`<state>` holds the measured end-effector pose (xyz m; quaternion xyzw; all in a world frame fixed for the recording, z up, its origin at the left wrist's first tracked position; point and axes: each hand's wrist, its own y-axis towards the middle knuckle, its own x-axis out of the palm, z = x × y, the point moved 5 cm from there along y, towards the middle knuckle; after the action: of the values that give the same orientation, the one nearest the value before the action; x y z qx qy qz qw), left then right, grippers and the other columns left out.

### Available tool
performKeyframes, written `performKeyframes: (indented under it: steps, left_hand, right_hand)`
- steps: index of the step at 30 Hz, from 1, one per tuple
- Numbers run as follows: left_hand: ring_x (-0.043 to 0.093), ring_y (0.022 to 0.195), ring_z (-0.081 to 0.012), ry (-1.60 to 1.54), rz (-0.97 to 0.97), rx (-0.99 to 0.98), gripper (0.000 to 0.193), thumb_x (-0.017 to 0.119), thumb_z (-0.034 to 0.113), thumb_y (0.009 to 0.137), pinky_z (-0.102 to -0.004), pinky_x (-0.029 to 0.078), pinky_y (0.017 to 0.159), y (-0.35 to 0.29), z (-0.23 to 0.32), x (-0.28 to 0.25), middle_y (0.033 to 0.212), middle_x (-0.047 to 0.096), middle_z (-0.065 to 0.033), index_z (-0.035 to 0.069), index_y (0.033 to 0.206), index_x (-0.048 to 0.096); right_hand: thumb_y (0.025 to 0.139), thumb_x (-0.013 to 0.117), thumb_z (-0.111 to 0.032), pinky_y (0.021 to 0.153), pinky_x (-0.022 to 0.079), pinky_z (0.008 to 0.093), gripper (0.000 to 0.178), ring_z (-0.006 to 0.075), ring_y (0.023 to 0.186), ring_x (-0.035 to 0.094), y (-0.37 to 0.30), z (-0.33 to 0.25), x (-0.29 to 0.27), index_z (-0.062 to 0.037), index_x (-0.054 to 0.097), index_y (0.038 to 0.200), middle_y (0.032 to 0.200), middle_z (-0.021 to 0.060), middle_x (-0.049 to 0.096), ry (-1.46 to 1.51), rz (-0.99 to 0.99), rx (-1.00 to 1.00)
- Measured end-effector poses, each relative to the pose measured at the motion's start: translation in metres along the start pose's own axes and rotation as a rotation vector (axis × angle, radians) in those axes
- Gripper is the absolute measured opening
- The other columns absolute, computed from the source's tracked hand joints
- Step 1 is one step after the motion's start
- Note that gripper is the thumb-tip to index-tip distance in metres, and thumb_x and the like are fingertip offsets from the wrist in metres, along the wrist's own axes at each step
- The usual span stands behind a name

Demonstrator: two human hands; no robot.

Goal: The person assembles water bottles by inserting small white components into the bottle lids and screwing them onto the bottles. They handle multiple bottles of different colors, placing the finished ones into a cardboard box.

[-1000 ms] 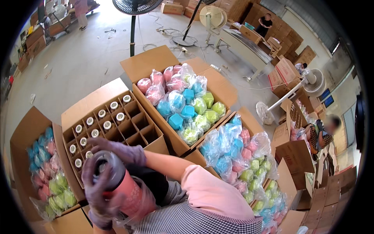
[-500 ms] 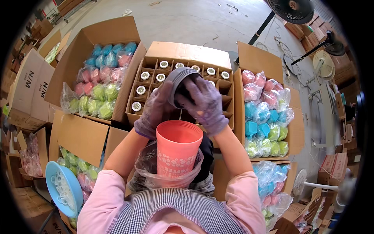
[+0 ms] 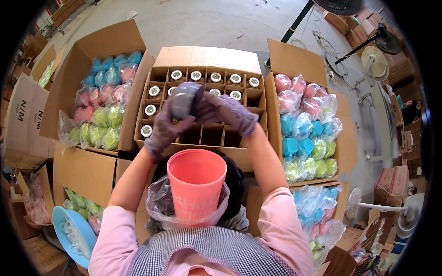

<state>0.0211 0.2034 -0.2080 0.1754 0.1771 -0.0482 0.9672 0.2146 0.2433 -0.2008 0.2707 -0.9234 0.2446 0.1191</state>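
Observation:
Between my gloved hands, above the divided carton [image 3: 212, 131], is a dark grey rounded cup-like piece [image 3: 183, 99]. My left hand [image 3: 162, 129] grips its near left side, fingers wrapped round it. My right hand [image 3: 234, 112] is closed at its right side, fingertips at the rim or inside; the grey piece hides exactly where they end. A pink plastic bucket [image 3: 195, 186] with a pale pattern stands upright in front of my body, its opening facing up. Around its lower part bunches a clear plastic bag [image 3: 156, 202]. White-capped jars [image 3: 195, 75] fill several cells of the carton.
Left stands an open carton [image 3: 99, 46] of bagged blue, pink and green pieces; right, another carton [image 3: 271, 115] holds similar ones. A light blue basin [image 3: 64, 239] with clear pieces sits at lower left. Fans [image 3: 340, 5] and cables lie beyond, at upper right.
The grey piece has moved left and turned, so its opening no longer faces me and its rounded outside shows. My right hand has come out from deep inside it.

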Motion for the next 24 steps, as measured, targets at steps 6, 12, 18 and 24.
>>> performKeyframes:
  steps: [6,12,18,24]
  left_hand:
    - [0.051,0.128,-0.0175,-0.440,0.192,-0.271,0.058,0.056,0.018,0.100,-0.0329,0.042,0.108,-0.006,-0.038,-0.010,0.140,0.052,-0.0096,0.006,0.153,0.035]
    - [0.052,0.128,-0.0182,-0.151,0.155,-0.130,0.035,0.048,0.005,0.101,-0.0312,0.040,0.109,-0.011,-0.052,-0.016,0.138,0.057,-0.0091,0.002,0.134,0.060]
    - [0.058,0.118,-0.0146,-0.588,0.128,-0.393,0.030,0.051,0.003,0.100,-0.0291,0.045,0.103,0.002,-0.062,0.014,0.130,0.063,-0.0069,0.001,0.127,0.063]
    - [0.061,0.111,-0.0139,-0.633,0.155,-0.454,0.029,0.064,0.017,0.099,-0.0291,0.048,0.100,0.012,-0.052,0.013,0.122,0.066,-0.0050,0.002,0.124,0.065]
  right_hand:
    - [0.087,0.075,-0.036,0.088,0.057,0.0379,0.059,0.0285,0.099,0.070,0.086,0.048,-0.224,-0.0140,0.056,0.139,0.118,0.0197,0.067,-1.402,0.591,0.042]
    - [0.082,0.076,-0.036,0.101,0.053,0.0426,0.058,0.0417,0.119,0.061,0.141,0.077,-0.224,-0.0182,0.059,0.134,0.146,0.0263,0.042,-1.833,0.335,0.271]
    - [0.083,0.076,-0.036,0.100,0.052,0.0493,0.062,0.0494,0.124,0.053,0.132,0.094,-0.227,-0.0129,0.054,0.137,0.145,0.0290,0.041,-1.718,0.440,0.128]
    - [0.082,0.072,-0.029,0.101,0.050,0.0444,0.048,0.0369,0.117,0.059,0.129,0.060,-0.225,-0.0102,0.063,0.124,0.123,0.0207,0.061,-1.568,0.591,0.043]
